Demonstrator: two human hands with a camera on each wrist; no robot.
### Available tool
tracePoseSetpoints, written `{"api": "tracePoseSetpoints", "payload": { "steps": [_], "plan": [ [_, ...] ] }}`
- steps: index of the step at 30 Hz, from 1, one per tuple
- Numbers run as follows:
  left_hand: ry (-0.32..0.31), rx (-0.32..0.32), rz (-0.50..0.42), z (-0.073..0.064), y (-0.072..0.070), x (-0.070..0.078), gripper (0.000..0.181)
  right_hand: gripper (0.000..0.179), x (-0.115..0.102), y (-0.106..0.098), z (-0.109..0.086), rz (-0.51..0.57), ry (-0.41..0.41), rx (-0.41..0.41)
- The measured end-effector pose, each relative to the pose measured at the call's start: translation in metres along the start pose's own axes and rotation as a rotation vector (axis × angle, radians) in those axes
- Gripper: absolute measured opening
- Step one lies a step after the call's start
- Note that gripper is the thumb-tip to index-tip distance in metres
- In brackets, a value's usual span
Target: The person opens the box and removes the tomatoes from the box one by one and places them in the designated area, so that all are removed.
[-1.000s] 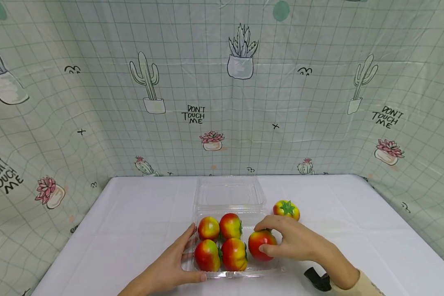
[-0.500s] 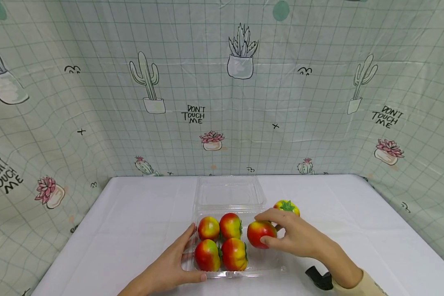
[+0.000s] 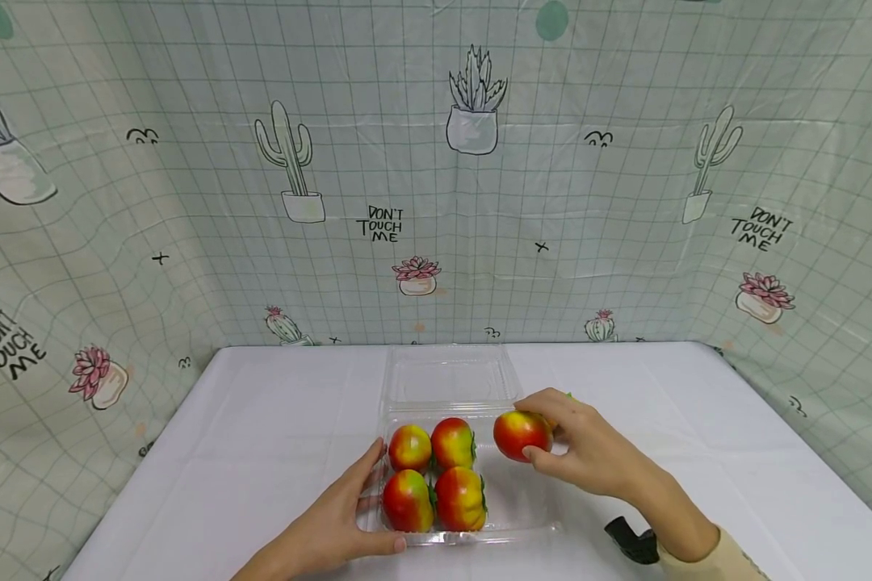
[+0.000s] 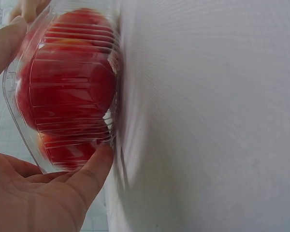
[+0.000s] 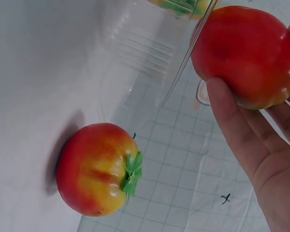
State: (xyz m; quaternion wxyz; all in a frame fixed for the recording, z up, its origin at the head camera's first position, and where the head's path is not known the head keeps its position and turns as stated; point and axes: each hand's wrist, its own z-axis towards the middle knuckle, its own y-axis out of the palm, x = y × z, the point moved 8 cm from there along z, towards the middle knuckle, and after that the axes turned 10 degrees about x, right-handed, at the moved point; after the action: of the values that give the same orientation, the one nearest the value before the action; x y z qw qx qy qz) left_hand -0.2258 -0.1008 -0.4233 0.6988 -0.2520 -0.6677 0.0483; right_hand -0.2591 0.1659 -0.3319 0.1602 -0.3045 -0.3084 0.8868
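Note:
My right hand point(image 3: 584, 448) grips a red and yellow tomato point(image 3: 521, 436) between thumb and fingers, raised over the right part of a clear plastic clamshell box point(image 3: 512, 504). Seen from the right wrist, the held tomato point(image 5: 246, 55) overlaps the box rim. My left hand point(image 3: 341, 512) holds the box at its near left corner, thumb along the front rim and fingers on the left side. In the left wrist view its fingertips press the ribbed wall point(image 4: 72, 87). Several tomatoes point(image 3: 459, 500) sit in two rows in the box's left part.
Another tomato point(image 5: 94, 169) with a green calyx lies on the table right of the box, mostly hidden behind my right hand in the head view. The box's lid point(image 3: 450, 379) lies folded back behind it. A patterned cloth wall point(image 3: 472, 210) closes off the white table point(image 3: 283, 403).
My right hand has lifted the tomato from the right part of the box and moved it up and away toward the back right. My left hand and the box have stayed in place.

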Motion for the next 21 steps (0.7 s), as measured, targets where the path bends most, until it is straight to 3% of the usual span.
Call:
{"api": "tracePoseSetpoints", "payload": {
  "steps": [4, 21],
  "plan": [
    [-0.005, 0.002, 0.006, 0.0000, -0.0003, -0.0005, 0.112, 0.047, 0.0035, 0.0001, -0.0011, -0.020, 0.025, -0.001],
    [0.001, 0.005, 0.024, 0.0007, 0.0005, -0.0009, 0.112, 0.046, 0.0083, -0.0097, 0.0006, -0.229, -0.031, 0.033]
  ]
}}
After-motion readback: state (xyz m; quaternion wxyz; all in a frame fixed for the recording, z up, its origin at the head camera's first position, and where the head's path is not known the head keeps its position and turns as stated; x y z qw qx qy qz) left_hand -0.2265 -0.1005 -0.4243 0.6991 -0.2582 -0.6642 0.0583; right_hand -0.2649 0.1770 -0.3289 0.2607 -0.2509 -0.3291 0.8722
